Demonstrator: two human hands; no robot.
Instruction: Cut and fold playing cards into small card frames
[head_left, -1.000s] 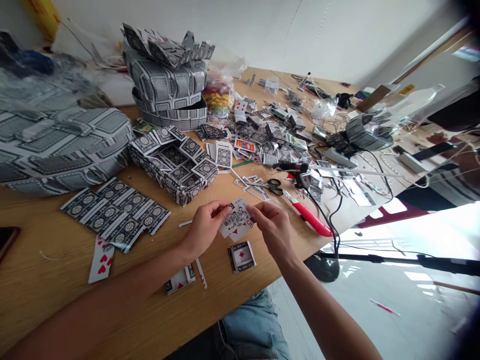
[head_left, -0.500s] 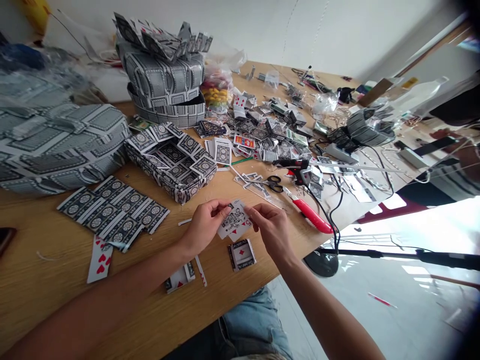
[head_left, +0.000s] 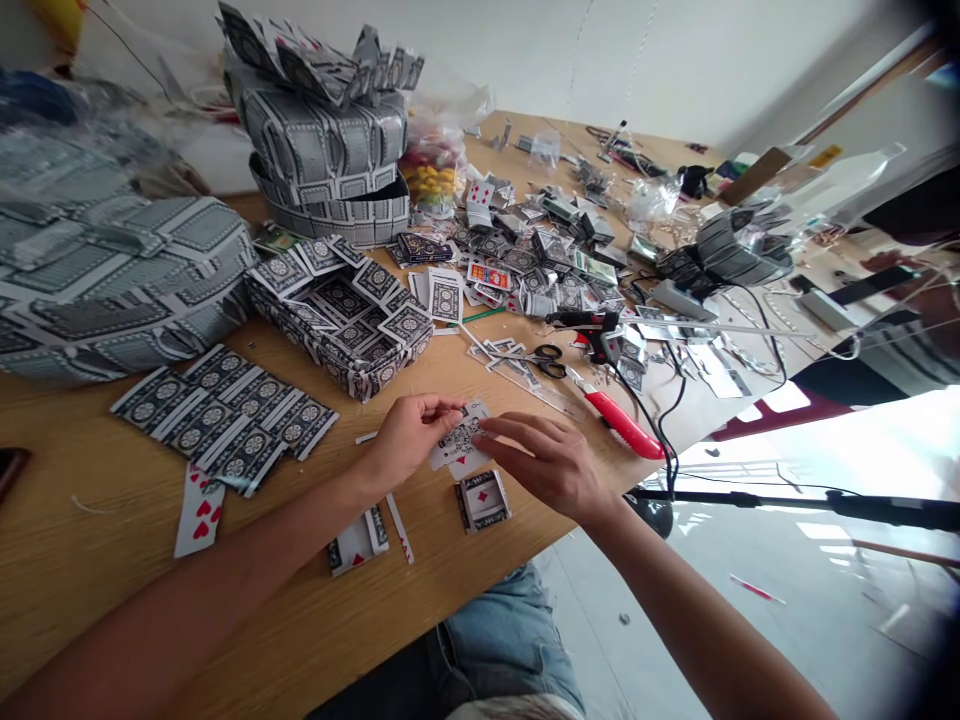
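Note:
My left hand (head_left: 416,438) pinches playing cards (head_left: 459,440) by their upper left edge, above the table; a black-and-white figure and a red diamond show on them. My right hand (head_left: 544,458) reaches in from the other side, its fingers stretched out at the right edge of the cards and partly covering it. Just below lies a small square frame of folded cards (head_left: 482,500) with a red diamond inside. A second folded-card piece (head_left: 358,545) sits near my left forearm, next to a thin card strip (head_left: 400,528).
An open box of woven cards (head_left: 341,320) and a joined card panel (head_left: 229,410) lie to the left. Card baskets (head_left: 322,140) stand behind. Right of my hands are scissors (head_left: 549,360), a glue gun (head_left: 592,330) with cables, and a red cutter (head_left: 622,425).
My right hand has loosened its pinch on the cards; its fingers are now straighter and spread over their right side. My left hand keeps its hold. The view has shifted slightly.

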